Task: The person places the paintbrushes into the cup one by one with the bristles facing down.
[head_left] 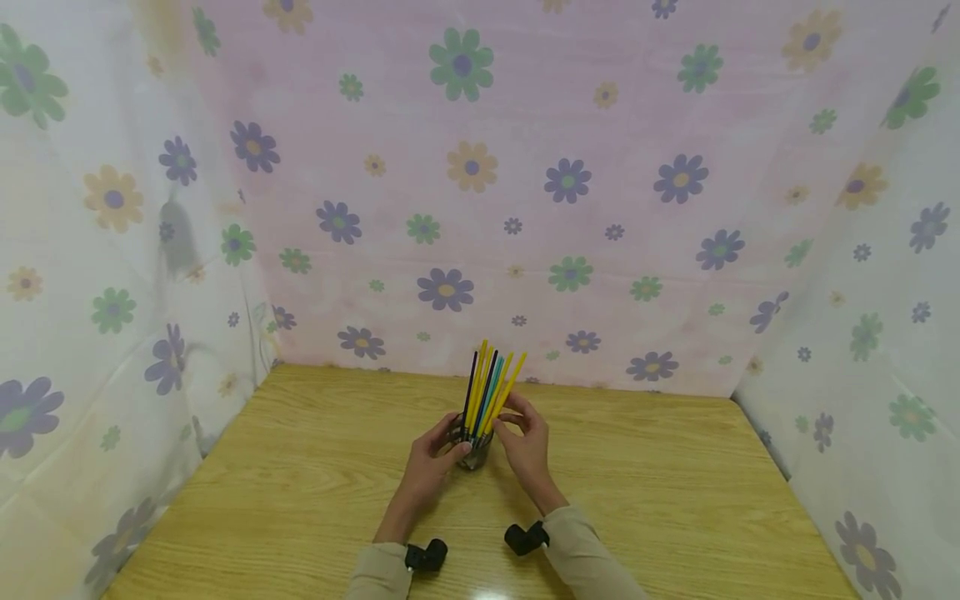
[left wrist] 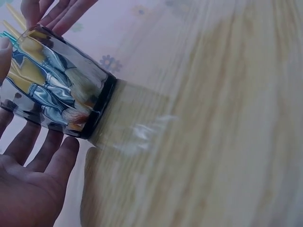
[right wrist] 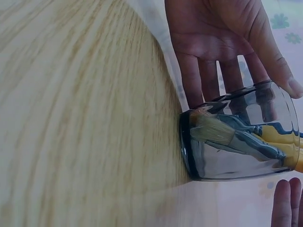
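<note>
A smoky clear drinking glass (head_left: 474, 457) stands upright on the wooden table. It holds several paintbrushes, bristles down (left wrist: 83, 90), with yellow, dark and teal handles (head_left: 489, 387) fanning above the rim. My left hand (head_left: 429, 468) grips the glass from the left, its thumb at the front near the rim and its fingers round the far side. On the right, my right hand (head_left: 531, 446) is beside the rim and the rightmost yellow handles, its fingers loosely extended. Whether its thumb and index finger touch a handle is unclear. Only fingertips (right wrist: 282, 203) of it show in the right wrist view.
The wood-grain table (head_left: 300, 467) extends on both sides of the glass. Flower-patterned cloth (head_left: 525, 125) hangs behind and at both sides. Black wrist cameras are strapped over the left sleeve (head_left: 381, 573) and the right sleeve (head_left: 588, 554).
</note>
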`<act>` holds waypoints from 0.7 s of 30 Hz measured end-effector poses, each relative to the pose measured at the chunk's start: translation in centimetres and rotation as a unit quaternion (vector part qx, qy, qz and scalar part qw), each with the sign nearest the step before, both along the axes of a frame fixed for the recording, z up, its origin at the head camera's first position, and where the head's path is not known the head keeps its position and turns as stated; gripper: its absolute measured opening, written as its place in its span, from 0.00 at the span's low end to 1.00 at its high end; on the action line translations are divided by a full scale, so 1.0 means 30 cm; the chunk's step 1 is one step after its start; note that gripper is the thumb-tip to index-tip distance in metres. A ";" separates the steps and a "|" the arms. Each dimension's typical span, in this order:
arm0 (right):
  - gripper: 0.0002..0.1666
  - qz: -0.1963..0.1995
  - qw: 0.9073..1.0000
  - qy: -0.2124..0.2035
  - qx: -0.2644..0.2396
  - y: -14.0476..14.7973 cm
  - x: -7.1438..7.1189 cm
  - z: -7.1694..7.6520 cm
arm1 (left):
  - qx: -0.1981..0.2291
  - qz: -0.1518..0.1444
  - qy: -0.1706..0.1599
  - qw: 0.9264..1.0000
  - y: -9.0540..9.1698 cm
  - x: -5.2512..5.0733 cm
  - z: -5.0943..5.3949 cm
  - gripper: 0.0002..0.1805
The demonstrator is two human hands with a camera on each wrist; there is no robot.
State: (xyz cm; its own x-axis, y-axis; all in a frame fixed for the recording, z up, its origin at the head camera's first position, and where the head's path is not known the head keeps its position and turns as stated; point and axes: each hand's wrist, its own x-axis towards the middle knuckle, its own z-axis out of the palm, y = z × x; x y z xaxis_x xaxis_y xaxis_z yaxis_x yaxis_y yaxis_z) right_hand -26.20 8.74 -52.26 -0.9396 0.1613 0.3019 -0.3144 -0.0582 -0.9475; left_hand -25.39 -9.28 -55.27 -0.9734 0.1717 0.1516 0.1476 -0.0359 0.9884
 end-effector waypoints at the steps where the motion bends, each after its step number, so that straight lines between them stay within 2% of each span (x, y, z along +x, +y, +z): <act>1: 0.26 0.001 1.000 -0.004 0.000 0.003 -0.005 -0.010 | 0.000 0.002 0.000 1.000 0.000 -0.003 0.000 0.35; 9: 0.28 0.004 1.000 -0.026 -0.009 0.042 -0.009 -0.042 | -0.004 0.005 -0.003 1.000 -0.006 -0.026 0.007 0.37; 15: 0.28 -0.006 0.999 -0.038 -0.005 0.091 0.007 -0.055 | -0.040 0.021 0.000 0.999 -0.026 -0.027 0.014 0.39; 18: 0.27 -0.010 0.999 -0.042 0.014 0.126 0.012 -0.052 | -0.056 0.024 0.008 0.998 -0.042 -0.024 0.018 0.40; 21: 0.28 -0.001 0.997 -0.051 0.065 0.173 0.020 -0.041 | -0.072 0.025 0.022 0.997 -0.066 -0.021 0.025 0.39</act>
